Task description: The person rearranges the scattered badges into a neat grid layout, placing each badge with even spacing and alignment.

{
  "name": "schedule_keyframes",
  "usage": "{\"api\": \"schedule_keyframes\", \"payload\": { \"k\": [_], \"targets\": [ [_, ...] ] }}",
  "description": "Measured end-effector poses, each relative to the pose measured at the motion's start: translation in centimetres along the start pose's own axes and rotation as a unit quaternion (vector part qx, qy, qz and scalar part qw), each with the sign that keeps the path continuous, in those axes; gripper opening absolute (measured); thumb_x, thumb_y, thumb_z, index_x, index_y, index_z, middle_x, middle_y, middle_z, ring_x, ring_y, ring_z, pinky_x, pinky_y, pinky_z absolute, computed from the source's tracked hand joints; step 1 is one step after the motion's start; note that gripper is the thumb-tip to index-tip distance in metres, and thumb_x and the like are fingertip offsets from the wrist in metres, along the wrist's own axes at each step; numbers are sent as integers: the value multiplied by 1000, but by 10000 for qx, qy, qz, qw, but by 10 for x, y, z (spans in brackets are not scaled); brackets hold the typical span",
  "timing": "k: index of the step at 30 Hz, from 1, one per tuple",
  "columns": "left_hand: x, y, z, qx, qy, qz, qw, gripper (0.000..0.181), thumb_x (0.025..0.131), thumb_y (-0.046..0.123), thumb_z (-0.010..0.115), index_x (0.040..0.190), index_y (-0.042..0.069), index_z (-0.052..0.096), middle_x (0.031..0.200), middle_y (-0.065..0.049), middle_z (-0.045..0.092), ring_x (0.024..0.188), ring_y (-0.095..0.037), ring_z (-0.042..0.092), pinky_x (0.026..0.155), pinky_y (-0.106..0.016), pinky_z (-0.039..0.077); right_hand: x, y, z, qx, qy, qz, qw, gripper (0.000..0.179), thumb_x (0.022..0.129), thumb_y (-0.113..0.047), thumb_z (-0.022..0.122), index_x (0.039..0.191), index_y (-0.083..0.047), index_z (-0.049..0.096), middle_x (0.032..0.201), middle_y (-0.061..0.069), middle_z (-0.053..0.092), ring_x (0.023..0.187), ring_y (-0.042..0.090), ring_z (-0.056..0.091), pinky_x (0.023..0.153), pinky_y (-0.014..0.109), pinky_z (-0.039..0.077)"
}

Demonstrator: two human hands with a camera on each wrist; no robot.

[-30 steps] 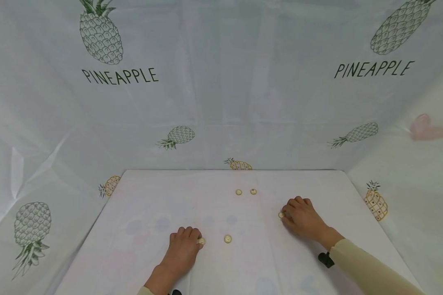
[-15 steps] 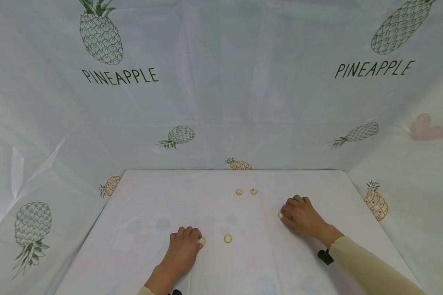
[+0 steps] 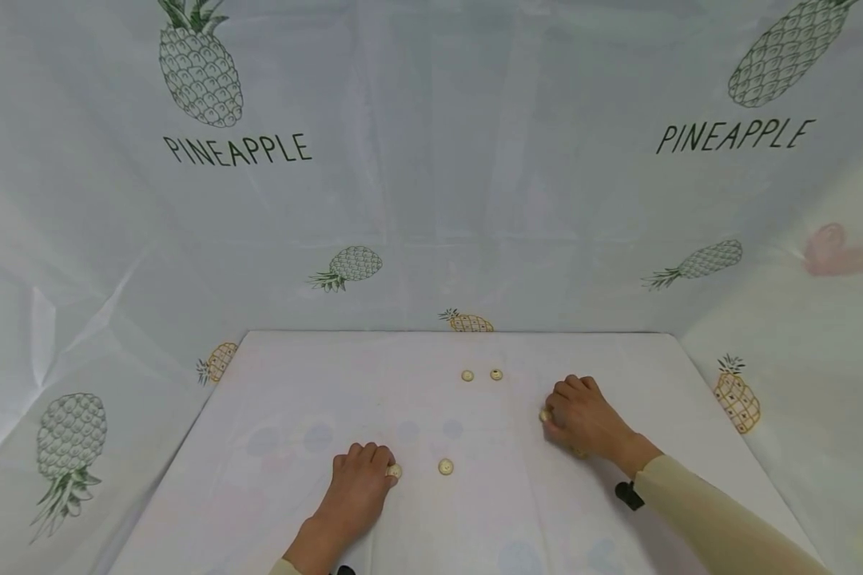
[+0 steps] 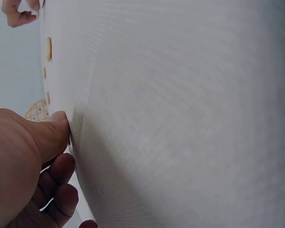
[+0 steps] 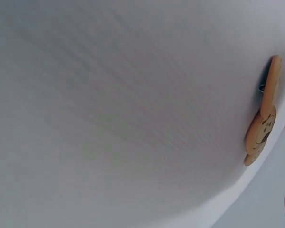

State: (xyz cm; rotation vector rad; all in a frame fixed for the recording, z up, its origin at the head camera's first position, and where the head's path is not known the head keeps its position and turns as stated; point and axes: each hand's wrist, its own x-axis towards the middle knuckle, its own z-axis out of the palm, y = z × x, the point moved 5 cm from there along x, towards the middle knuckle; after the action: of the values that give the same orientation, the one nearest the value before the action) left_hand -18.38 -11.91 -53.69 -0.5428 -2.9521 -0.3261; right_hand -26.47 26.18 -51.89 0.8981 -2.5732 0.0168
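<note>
Down at lower centre of the head view, the left hand (image 3: 355, 483) lies knuckles-up on the table (image 3: 316, 383), fingers curled, and its grip is narrow: the fingertips touch a small pale round button (image 3: 394, 471) at the hand's right edge, though whether it is truly pinched or only touched cannot be told from here. The left wrist view shows the thumb (image 4: 50, 130) pressed against the white cloth with the other fingers curled below it. Over at right of centre, the right hand (image 3: 582, 423) is also knuckles-up with fingers bent, its grip closed small on a second button (image 3: 545, 415) peeking out at the hand's left edge. A cream sleeve (image 3: 712, 523) runs from that wrist to the lower right corner, with a black strap (image 3: 627, 495) just behind the wrist. Between the two hands, just right of the left one, a third button (image 3: 445, 467) lies alone on the cloth. Higher up, near the table's far edge, two more buttons (image 3: 481, 375) sit side by side, close but apart. Around the table hangs a pale cloth backdrop (image 3: 431, 200) printed with pineapples and the word PINEAPPLE at upper left and upper right.
</note>
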Motion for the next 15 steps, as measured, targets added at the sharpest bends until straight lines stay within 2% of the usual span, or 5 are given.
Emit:
{"api": "schedule_keyframes", "payload": {
  "k": [9,15],
  "targets": [
    [0,-1,-1,-6,122,-13,9999,25,89,25,84,99,16,63,91,5,58,86,-14,48,77,-41,42,18,-2,-1,-198,51,-123,9997,21,91,-31,79,93,-13,70,93,0,62,92,23,52,88,45,42],
    [1,-1,0,17,124,14,9999,25,89,25,84,99,16,62,90,5,56,86,-14,47,76,-40,41,37,-5,0,-56,141,-135,9998,20,87,-28,82,94,-12,72,93,0,63,91,23,52,88,45,42]
  ]
}}
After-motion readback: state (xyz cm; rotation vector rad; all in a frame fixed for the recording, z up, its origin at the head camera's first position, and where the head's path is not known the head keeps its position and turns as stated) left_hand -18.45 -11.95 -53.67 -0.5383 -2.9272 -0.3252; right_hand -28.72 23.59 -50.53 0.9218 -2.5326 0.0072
